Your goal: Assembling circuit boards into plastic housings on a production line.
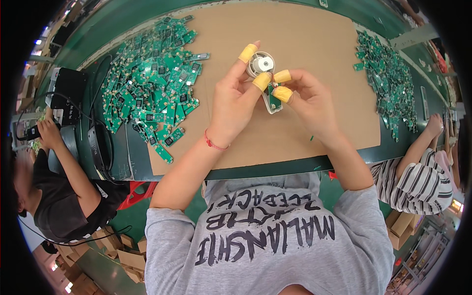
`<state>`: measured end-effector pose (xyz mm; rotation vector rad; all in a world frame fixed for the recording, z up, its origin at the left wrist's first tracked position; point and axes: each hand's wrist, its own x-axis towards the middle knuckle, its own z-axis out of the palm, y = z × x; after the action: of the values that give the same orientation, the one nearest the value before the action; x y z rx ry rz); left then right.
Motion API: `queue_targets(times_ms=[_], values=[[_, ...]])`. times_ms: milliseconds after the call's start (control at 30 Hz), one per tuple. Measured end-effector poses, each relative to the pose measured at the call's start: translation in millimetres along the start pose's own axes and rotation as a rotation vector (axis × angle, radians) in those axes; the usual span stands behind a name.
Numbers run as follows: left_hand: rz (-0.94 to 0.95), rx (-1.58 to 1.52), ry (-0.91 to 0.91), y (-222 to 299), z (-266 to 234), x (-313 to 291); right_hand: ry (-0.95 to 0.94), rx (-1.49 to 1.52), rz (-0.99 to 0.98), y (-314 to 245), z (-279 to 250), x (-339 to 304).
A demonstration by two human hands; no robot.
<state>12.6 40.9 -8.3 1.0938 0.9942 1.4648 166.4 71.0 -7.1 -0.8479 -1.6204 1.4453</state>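
A small white plastic housing (272, 110) with a round head and a narrow handle is held over the cardboard. A white motor-like block (265, 63) sits in its round head, and a green circuit board (274, 102) lies in the handle. My left hand (234, 96) grips the housing from the left, thumb across its neck and index finger along the rim. My right hand (312, 101) pinches at the neck between thumb and index finger; what these tips hold is too small to make out. Yellow tape wraps those fingers on both hands.
Brown cardboard (314, 42) covers the green table (246, 172). Heaps of green circuit boards lie to the left (162, 73) and right (386, 78). A black adapter (98, 150) with cables lies at the left edge. Other people sit on both sides; cardboard boxes (130, 260) stand below.
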Motion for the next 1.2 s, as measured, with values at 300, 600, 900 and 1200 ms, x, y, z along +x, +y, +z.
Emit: queue_targets(times_ms=[300, 600, 900, 1200], values=[[-0.159, -0.19, -0.061, 6, -3, 1, 0.075, -0.296, -0.083, 6, 2, 5], [-0.009, -0.029, 0.012, -12, 8, -3, -0.21, -0.156, 0.319, 3, 9, 7], [-0.003, 0.304, 0.077, -28, -3, -5, -0.065, -0.562, 0.272, 35, -46, 205], [-0.007, 0.37, -0.008, -32, -2, 2, 0.375, -1.219, 0.165, 73, -54, 291]])
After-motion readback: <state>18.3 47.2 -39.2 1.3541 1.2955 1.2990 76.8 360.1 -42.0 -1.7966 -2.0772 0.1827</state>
